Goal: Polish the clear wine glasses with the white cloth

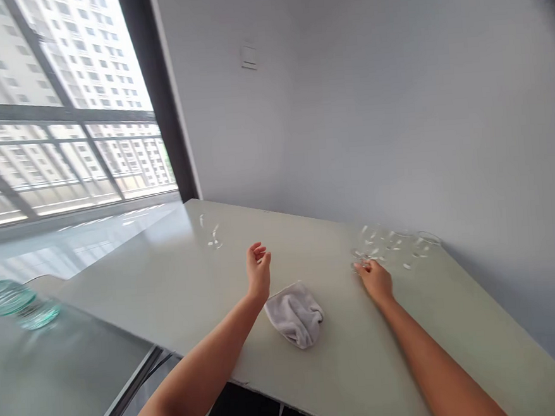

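— Nearest the front edge of the worktop (179, 303), what lies between the two forearms?

— A crumpled white cloth (295, 313), loose on the surface. Neither hand touches it; the left wrist passes just beside its left edge.

— And the left hand (258, 269)?

— Raised a little off the worktop, palm turned inward, fingers (260, 252) loosely curled and holding nothing. One clear glass (211, 231) stands beyond it, up and to the left, well apart from the hand.

— The right hand (375, 278)?

— Flat and low, reaching forward to a cluster of clear glasses (394, 244) by the wall (369, 100). Its fingertips meet the nearest glass (363, 258) at the near-left end of that cluster — touching, it seems, though the glass is so transparent and blurred that I cannot tell whether the fingers are closed around it or only resting against it.

— So which hand is nearer the glassware?

— The right, plainly. The cluster runs as a row away to the right along the wall, its long line leading off from the fingertips — the rest lie farther right and back.

— Anything else?

— A glass-topped table (55, 369) at the left with greenish glass pieces (18, 302), and a window (61, 109) behind.
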### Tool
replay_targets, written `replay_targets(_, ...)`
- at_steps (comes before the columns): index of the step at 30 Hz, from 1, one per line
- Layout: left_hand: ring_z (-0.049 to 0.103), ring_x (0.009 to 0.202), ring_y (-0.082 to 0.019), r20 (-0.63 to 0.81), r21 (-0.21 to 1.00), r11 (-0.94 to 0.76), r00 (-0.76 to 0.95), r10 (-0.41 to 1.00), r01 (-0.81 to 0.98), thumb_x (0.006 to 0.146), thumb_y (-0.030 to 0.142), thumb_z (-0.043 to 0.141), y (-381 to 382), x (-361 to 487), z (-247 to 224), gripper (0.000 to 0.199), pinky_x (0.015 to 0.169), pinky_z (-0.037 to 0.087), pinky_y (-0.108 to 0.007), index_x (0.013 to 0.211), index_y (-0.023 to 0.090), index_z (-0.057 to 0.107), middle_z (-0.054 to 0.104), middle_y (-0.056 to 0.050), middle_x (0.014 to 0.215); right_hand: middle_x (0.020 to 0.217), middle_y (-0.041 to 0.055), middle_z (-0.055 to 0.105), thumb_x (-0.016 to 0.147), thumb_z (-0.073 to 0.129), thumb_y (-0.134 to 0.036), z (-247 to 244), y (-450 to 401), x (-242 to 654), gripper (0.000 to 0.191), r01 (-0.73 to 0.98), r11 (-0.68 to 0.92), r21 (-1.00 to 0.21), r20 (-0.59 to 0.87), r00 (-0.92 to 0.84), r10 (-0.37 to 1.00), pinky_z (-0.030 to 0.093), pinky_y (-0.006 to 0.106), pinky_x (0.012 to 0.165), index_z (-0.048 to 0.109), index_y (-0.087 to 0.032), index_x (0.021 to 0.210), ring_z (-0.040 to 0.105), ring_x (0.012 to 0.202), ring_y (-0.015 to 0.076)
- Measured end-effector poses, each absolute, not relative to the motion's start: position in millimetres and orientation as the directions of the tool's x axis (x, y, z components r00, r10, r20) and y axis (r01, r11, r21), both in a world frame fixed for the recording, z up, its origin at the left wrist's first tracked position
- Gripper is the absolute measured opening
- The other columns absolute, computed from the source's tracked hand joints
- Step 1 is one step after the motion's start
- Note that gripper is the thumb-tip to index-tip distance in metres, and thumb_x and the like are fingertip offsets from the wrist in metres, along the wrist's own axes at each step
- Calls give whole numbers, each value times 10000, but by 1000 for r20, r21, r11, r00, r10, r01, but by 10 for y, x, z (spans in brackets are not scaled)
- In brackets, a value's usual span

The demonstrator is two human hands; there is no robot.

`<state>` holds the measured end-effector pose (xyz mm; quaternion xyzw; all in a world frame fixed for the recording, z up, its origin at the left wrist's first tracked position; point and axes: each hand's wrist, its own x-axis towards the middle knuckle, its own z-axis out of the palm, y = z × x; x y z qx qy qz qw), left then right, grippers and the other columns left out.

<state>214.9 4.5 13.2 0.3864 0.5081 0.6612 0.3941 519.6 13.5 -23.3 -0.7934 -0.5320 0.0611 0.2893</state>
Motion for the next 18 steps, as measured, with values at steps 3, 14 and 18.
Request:
replay_targets(3, 539, 888, -119, -127, 977, -5, -604, 787, -213, 712, 240, 521, 344, 1616, 130, 331, 746, 423, -262, 1029, 243, 424, 503, -47, 1049, 702, 72, 628, 681, 495, -562, -288, -8, 5262, 517, 743, -190, -642, 286, 462, 840, 409, 343, 642, 573, -137, 966, 575, 685, 240)
replay_targets(14, 513, 984, -196, -45, 991, 115, -641, 767, 67, 590, 205, 664, 1039, 577, 25, 704, 771, 383, -300, 1209, 225, 330, 515, -86, 1111, 622, 24, 575, 786, 458, -467, -191, -862, 4565, 302, 644, 62, -762, 309, 278, 909, 418, 275, 570, 571, -187, 775, 533, 576, 167)
replay_targets(18, 540, 857, -156, -19, 984, 118, -587, 809, 132, 646, 199, 607, 1149, 595, -10, 602, 720, 384, -271, 1194, 210, 359, 569, -52, 978, 709, 30, 573, 859, 412, -359, 19, -1150, 3879, 233, 680, 440, -587, 425, -204, 882, 418, 263, 605, 581, -200, 833, 518, 623, 144)
